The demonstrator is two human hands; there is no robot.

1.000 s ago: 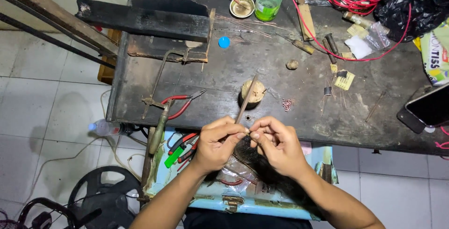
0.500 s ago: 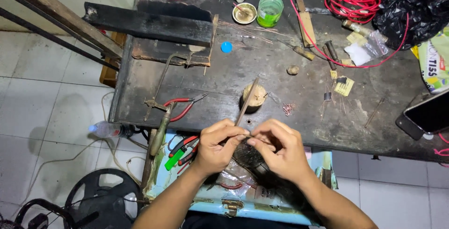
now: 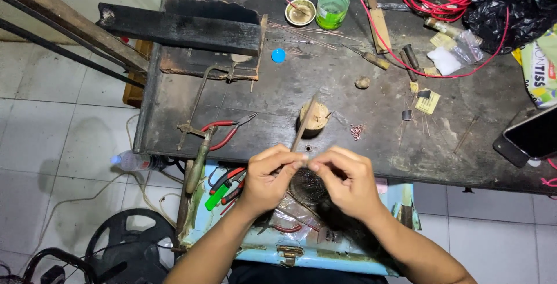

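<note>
We've got both hands together at the near edge of the workbench (image 3: 243,95), over an open light-blue toolbox (image 3: 301,249). Left hand (image 3: 268,175): thumb & forefinger pinched shut on a thin stick-like tool (image 3: 304,122), which slants up toward a small round wooden block (image 3: 314,117). Right hand (image 3: 343,178): fingertips closed tight, touching the left's; what they pinch is too small to tell. Red-handled pliers (image 3: 223,133) lie left, apart from the hands.
</note>
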